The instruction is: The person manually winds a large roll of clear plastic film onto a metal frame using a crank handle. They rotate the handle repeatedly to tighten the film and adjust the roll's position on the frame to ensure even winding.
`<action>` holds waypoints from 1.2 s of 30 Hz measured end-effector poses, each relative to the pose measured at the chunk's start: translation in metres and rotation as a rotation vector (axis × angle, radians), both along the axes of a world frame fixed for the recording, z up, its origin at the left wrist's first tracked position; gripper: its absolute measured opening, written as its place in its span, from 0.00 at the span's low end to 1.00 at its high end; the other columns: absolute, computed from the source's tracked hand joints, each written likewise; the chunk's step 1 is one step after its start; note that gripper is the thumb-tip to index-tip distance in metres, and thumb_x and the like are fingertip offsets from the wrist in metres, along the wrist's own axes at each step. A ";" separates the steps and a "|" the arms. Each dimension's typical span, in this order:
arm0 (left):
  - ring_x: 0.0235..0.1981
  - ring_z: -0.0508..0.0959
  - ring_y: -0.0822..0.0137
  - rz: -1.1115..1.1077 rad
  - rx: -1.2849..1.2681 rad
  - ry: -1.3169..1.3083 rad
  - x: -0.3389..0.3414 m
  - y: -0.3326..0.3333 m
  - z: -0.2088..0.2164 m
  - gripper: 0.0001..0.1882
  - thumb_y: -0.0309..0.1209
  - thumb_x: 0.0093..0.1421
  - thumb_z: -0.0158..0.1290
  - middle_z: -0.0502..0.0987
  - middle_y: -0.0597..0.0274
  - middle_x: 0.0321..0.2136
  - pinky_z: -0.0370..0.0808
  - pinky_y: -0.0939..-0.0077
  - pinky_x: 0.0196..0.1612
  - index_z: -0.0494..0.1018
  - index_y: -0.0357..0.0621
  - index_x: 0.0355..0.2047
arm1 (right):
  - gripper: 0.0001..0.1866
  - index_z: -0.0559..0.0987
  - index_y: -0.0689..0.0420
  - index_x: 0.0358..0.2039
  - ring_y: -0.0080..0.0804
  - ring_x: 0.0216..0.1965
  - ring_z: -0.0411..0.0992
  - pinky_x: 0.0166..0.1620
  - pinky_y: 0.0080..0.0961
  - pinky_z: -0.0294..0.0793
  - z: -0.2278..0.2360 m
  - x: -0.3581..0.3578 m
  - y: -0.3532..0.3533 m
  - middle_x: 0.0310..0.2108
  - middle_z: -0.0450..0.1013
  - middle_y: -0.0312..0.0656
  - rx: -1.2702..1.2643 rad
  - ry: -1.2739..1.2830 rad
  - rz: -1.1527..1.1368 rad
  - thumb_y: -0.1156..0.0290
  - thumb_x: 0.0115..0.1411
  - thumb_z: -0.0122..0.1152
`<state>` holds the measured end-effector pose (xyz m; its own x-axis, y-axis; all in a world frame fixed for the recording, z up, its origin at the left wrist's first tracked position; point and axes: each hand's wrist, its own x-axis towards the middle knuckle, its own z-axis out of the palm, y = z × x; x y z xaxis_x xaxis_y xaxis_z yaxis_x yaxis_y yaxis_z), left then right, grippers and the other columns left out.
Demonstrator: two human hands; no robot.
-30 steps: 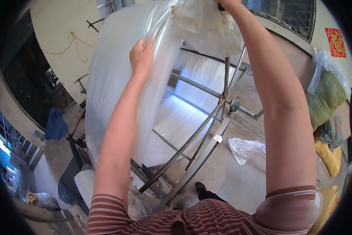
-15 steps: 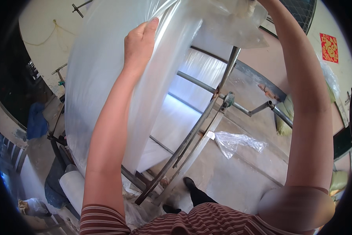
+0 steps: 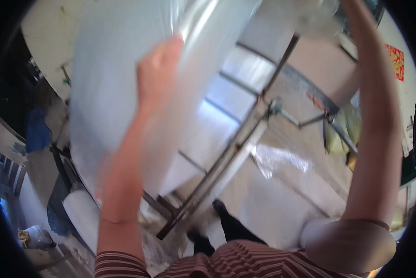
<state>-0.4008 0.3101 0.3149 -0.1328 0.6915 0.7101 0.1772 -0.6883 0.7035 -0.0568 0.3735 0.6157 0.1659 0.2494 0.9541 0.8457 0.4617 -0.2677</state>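
One red-and-gold poster (image 3: 396,61), translucent film (image 3: 107,69)

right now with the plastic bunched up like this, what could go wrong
The left hand appears to grip a gathered fold of the big plastic film, so pulling hard might stretch or tear it there. The film hangs close to the metal frame, whose bars could snag it. A loose clear plastic sheet lies on the floor near the person's feet, so a step to the right might slip on it.
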 end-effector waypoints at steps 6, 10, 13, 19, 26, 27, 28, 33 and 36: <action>0.27 0.72 0.61 -0.015 -0.264 0.337 -0.030 -0.018 -0.008 0.18 0.43 0.71 0.52 0.72 0.55 0.25 0.73 0.66 0.38 0.73 0.38 0.44 | 0.19 0.82 0.63 0.26 0.45 0.27 0.77 0.36 0.42 0.73 -0.033 -0.023 -0.002 0.22 0.77 0.54 0.041 0.083 -0.008 0.59 0.64 0.60; 0.46 0.77 0.53 0.420 0.147 0.425 -0.068 -0.043 -0.027 0.25 0.44 0.66 0.58 0.78 0.53 0.45 0.71 0.60 0.55 0.71 0.43 0.57 | 0.20 0.81 0.62 0.24 0.46 0.25 0.78 0.33 0.44 0.72 -0.035 -0.052 -0.021 0.19 0.76 0.50 0.026 0.103 -0.031 0.58 0.64 0.60; 0.57 0.74 0.52 0.851 0.193 0.467 -0.095 -0.022 -0.066 0.27 0.44 0.63 0.60 0.77 0.52 0.53 0.65 0.55 0.63 0.73 0.43 0.57 | 0.21 0.81 0.63 0.24 0.48 0.22 0.78 0.30 0.45 0.72 -0.038 -0.049 -0.024 0.17 0.76 0.50 0.033 0.078 -0.040 0.57 0.66 0.59; 0.48 0.81 0.49 0.625 -0.339 0.655 -0.200 0.064 -0.066 0.19 0.41 0.67 0.54 0.81 0.46 0.49 0.76 0.53 0.49 0.75 0.44 0.53 | 0.22 0.81 0.64 0.24 0.49 0.23 0.79 0.30 0.45 0.73 -0.037 -0.062 -0.029 0.17 0.76 0.52 -0.006 0.133 0.015 0.58 0.66 0.59; 0.38 0.81 0.67 -0.148 -0.535 -0.499 -0.222 0.039 0.017 0.20 0.46 0.71 0.53 0.81 0.64 0.40 0.77 0.65 0.37 0.77 0.43 0.50 | 0.21 0.86 0.58 0.32 0.36 0.31 0.78 0.39 0.32 0.74 -0.040 -0.025 -0.016 0.25 0.80 0.42 -0.008 0.013 -0.059 0.52 0.64 0.59; 0.38 0.80 0.69 -0.259 -0.568 -0.544 -0.209 0.028 0.023 0.21 0.47 0.71 0.54 0.80 0.65 0.40 0.76 0.65 0.39 0.77 0.42 0.50 | 0.23 0.88 0.55 0.35 0.31 0.33 0.77 0.42 0.28 0.74 -0.033 -0.010 -0.011 0.28 0.81 0.37 -0.031 -0.011 -0.073 0.47 0.64 0.58; 0.40 0.80 0.68 -0.179 -0.652 -0.385 -0.205 0.023 0.022 0.23 0.49 0.68 0.56 0.80 0.64 0.40 0.76 0.65 0.41 0.77 0.42 0.50 | 0.24 0.87 0.57 0.34 0.34 0.32 0.77 0.41 0.29 0.73 -0.033 -0.010 -0.009 0.27 0.80 0.39 -0.015 -0.049 -0.051 0.47 0.63 0.57; 0.46 0.77 0.61 -0.050 -0.664 0.310 -0.226 0.045 -0.005 0.33 0.55 0.57 0.65 0.79 0.59 0.38 0.72 0.61 0.49 0.78 0.38 0.49 | 0.23 0.88 0.56 0.33 0.44 0.37 0.81 0.45 0.35 0.76 -0.029 -0.040 -0.020 0.32 0.83 0.46 -0.094 0.019 -0.062 0.49 0.62 0.57; 0.51 0.77 0.53 0.280 -0.436 0.721 -0.214 0.068 0.007 0.34 0.52 0.55 0.66 0.80 0.51 0.43 0.72 0.59 0.53 0.76 0.34 0.50 | 0.22 0.87 0.57 0.31 0.42 0.36 0.80 0.44 0.33 0.75 -0.031 -0.031 -0.018 0.30 0.83 0.46 -0.100 0.028 -0.054 0.50 0.61 0.57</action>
